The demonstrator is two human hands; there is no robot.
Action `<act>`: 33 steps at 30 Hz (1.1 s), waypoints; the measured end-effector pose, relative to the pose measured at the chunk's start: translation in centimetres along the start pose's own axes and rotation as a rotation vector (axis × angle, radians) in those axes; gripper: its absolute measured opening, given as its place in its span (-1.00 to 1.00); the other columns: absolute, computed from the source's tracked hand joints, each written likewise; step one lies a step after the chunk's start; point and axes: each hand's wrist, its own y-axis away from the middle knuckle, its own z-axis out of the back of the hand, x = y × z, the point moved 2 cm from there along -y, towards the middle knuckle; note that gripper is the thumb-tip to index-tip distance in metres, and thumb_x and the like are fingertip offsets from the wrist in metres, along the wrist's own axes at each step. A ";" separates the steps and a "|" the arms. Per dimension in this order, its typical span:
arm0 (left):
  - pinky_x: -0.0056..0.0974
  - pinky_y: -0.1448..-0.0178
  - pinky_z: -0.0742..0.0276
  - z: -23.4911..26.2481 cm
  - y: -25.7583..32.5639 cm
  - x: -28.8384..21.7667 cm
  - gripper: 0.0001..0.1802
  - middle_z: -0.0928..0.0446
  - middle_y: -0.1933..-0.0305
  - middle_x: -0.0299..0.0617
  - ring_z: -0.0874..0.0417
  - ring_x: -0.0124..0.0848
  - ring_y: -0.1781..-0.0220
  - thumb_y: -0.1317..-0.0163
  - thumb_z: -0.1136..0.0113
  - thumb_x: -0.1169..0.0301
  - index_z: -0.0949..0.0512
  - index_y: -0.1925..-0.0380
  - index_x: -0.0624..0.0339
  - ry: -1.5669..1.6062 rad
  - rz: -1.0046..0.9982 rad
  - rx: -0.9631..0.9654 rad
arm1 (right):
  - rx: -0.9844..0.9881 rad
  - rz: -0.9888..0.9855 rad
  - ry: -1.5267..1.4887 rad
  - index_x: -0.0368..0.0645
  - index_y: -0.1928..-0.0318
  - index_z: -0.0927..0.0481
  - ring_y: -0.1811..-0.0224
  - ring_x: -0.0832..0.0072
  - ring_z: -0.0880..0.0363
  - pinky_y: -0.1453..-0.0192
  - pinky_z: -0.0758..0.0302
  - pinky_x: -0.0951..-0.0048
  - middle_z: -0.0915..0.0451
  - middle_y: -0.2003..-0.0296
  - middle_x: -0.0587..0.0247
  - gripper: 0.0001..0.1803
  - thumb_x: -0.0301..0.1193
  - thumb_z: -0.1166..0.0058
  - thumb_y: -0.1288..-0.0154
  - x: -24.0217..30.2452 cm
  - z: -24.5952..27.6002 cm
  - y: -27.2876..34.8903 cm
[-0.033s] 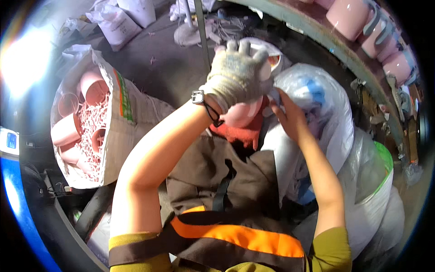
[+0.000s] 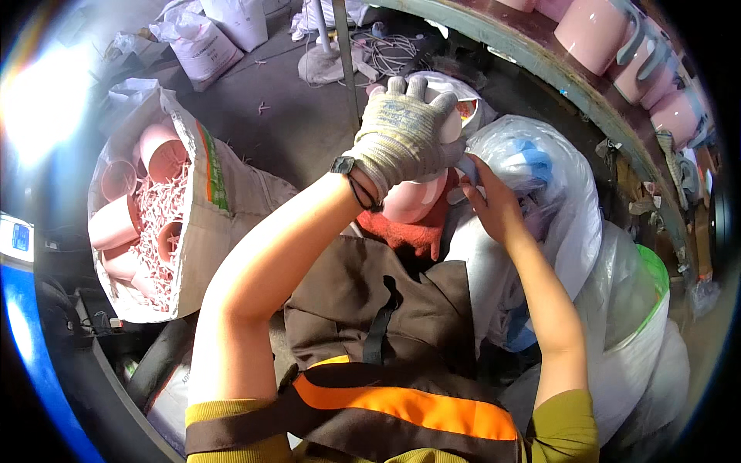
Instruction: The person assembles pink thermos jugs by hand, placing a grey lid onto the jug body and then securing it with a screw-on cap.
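Fingers of the left hand [image 2: 405, 131], in an off-white knitted glove, lie part-bent over a glossy pink rounded plastic vessel [image 2: 413, 202]; undersides hidden, can't tell how firm the hold is. Bare right hand [image 2: 498, 204] has thumb and fingers nearly closed around a blue-grey curved plastic piece [image 2: 467, 169] at the vessel's side. Vessel sits between the hands, above a rust-red fuzzy cloth [image 2: 405, 232]. Delta vs last frame: small. Dark-faced wristwatch [image 2: 342, 164] lost its glare; vessel hardly moved. My read: same hold, handling ongoing, nothing released.
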 end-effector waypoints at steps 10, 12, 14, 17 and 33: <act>-0.02 -0.27 -0.46 1.9 1.4 10.2 -0.21 -0.58 -0.13 0.07 -0.57 0.07 -0.18 -0.04 -0.24 -0.28 -0.57 -0.15 0.01 0.452 0.506 -0.122 | -0.132 0.096 0.047 -0.19 -0.14 -0.50 -0.01 -0.06 -0.64 -0.04 -0.55 0.12 -0.63 0.05 -0.21 -0.59 -0.31 -0.15 -0.34 -1.3 0.4 -1.6; -0.04 -0.26 -0.48 -1.4 5.0 12.2 -0.24 -0.59 -0.13 0.08 -0.59 0.03 -0.18 -0.10 -0.23 -0.25 -0.56 -0.17 0.01 0.469 0.699 -0.063 | -0.131 0.025 -0.192 -0.21 -0.12 -0.51 0.08 0.23 -0.70 -0.04 -0.55 0.28 -0.68 0.14 0.00 -0.66 -0.43 -0.13 -0.38 -2.2 0.8 -1.2; -0.06 -0.26 -0.48 -5.5 8.5 12.5 -0.26 -0.59 -0.15 0.08 -0.59 0.00 -0.21 -0.13 -0.23 -0.23 -0.55 -0.19 -0.01 0.426 0.818 0.027 | -0.123 -0.301 -0.535 -0.24 -0.14 -0.50 0.09 0.46 -0.65 -0.05 -0.53 0.40 -0.67 0.16 0.22 -0.68 -0.54 -0.08 -0.40 -3.6 1.2 0.0; 0.03 -0.34 -0.39 -11.6 12.1 9.5 -0.24 -0.47 -0.26 0.07 -0.47 0.09 -0.28 -0.08 -0.25 -0.22 -0.50 -0.22 -0.07 0.323 0.811 0.084 | -0.158 -0.164 -0.400 -0.22 -0.20 -0.47 0.11 0.46 -0.63 0.00 -0.53 0.45 -0.65 0.12 0.22 -0.64 -0.53 -0.06 -0.42 -4.4 2.3 2.2; -0.17 -0.50 -0.28 -3.6 18.8 -6.1 -0.29 -0.45 -0.35 -0.08 -0.45 -0.30 -0.36 -0.45 0.02 -0.13 -0.40 -0.32 0.23 2.524 1.041 0.580 | -0.208 -0.361 -0.983 -0.21 0.09 -0.52 0.61 0.62 -0.43 0.56 -0.31 0.58 -0.52 0.51 0.35 -0.72 -0.40 -0.23 -0.23 0.4 -2.1 14.1</act>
